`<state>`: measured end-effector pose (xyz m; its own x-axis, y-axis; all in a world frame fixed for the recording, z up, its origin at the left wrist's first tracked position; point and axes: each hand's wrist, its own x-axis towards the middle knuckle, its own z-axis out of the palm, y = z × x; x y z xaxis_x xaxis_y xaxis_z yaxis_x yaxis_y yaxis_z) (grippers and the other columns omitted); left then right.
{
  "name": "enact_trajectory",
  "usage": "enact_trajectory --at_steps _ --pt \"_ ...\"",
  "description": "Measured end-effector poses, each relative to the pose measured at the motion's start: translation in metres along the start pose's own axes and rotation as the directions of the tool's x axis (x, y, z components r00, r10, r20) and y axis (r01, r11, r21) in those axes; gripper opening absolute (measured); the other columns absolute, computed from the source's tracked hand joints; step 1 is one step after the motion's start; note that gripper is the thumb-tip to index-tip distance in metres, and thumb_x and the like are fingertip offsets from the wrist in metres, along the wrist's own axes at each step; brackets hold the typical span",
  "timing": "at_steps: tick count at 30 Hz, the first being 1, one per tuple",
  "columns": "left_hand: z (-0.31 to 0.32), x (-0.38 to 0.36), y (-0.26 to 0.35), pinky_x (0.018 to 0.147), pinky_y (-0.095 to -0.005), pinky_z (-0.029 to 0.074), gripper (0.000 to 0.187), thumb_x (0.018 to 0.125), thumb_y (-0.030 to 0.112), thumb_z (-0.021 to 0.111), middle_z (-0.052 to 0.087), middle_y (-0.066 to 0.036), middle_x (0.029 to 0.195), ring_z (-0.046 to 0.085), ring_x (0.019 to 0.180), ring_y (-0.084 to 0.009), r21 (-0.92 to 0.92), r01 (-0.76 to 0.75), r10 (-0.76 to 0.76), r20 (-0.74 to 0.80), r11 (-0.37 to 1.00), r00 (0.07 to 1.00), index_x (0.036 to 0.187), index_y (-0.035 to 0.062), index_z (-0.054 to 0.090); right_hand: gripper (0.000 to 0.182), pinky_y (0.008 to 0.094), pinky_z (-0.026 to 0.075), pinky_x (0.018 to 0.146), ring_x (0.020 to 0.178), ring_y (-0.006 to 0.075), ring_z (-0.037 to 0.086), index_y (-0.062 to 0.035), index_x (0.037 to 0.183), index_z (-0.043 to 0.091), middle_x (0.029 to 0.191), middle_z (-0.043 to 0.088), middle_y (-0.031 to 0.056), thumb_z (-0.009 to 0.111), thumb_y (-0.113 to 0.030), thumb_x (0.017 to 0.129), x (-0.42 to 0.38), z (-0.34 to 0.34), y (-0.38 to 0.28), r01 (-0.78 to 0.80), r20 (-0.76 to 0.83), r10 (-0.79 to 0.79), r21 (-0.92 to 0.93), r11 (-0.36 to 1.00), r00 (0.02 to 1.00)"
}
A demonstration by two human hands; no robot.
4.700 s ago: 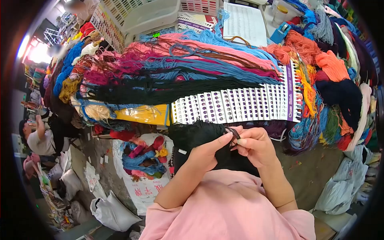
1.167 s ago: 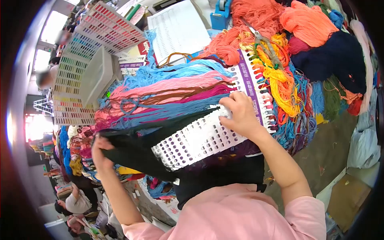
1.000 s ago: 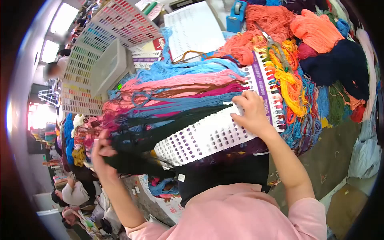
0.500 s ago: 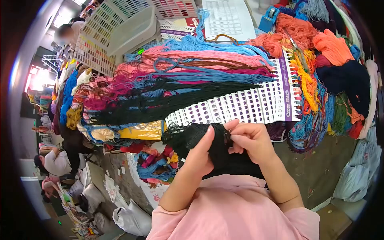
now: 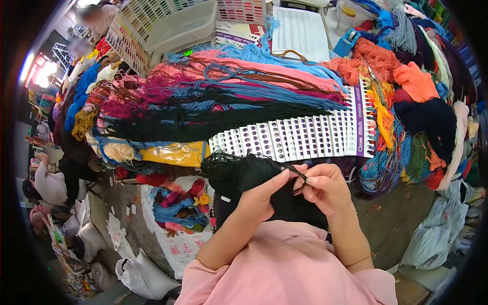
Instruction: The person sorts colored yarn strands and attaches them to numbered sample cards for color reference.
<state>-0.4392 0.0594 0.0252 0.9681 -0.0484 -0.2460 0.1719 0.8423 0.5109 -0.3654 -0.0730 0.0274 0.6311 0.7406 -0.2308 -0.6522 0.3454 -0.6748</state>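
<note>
A bundle of black thread [image 5: 235, 175] spreads at the table's near edge and over my lap. My left hand [image 5: 260, 198] pinches strands drawn from it between thumb and forefinger. Close on its right, my right hand [image 5: 329, 188] holds the end of the same strands in its fingertips. A short dark twist of thread bridges the two hands. Just beyond them lie white cards with punched holes [image 5: 287, 138], overlapping in a row. Long lengths of black [image 5: 178, 122], blue [image 5: 254, 91] and pink thread [image 5: 249, 66] run leftward from these cards.
Heaped skeins, including an orange one [image 5: 414, 81] and a navy one [image 5: 432, 114], fill the right side. Scissors [image 5: 371, 71] lie there near a blue tape dispenser [image 5: 347, 41]. At the back are a white plastic bin [image 5: 185, 25], colour charts and a printed sheet [image 5: 300, 35].
My left thumb has come down onto the strands, and a twist of black thread now shows between my hands. The view has shifted slightly, with the table's far side more visible.
</note>
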Motion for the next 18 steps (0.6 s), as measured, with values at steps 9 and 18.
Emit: enact_trajectory --at_steps 9,18 --pt "-0.003 0.000 -0.001 0.067 -0.0255 0.041 0.028 0.083 0.017 0.039 0.052 -0.005 0.078 0.051 0.071 -0.0127 0.021 0.032 -0.031 -0.048 0.999 0.998 0.102 -0.0020 0.047 0.014 0.0161 0.042 0.042 0.050 0.0103 0.055 0.0040 0.082 0.052 0.071 0.058 0.0122 0.046 -0.008 0.079 -0.002 0.003 -0.002 -0.038 0.041 0.044 -0.143 0.989 0.998" --pt "-0.006 0.002 -0.002 0.067 -0.0259 0.041 0.029 0.083 0.019 0.040 0.052 -0.007 0.078 0.050 0.070 -0.0121 -0.003 0.028 -0.028 0.019 1.000 0.999 0.101 -0.0014 0.048 0.016 0.0160 0.043 0.042 0.052 0.0110 0.056 0.0042 0.084 0.051 0.072 0.058 0.0130 0.046 -0.010 0.080 -0.003 0.005 -0.005 -0.063 0.039 0.068 -0.129 0.990 0.997"
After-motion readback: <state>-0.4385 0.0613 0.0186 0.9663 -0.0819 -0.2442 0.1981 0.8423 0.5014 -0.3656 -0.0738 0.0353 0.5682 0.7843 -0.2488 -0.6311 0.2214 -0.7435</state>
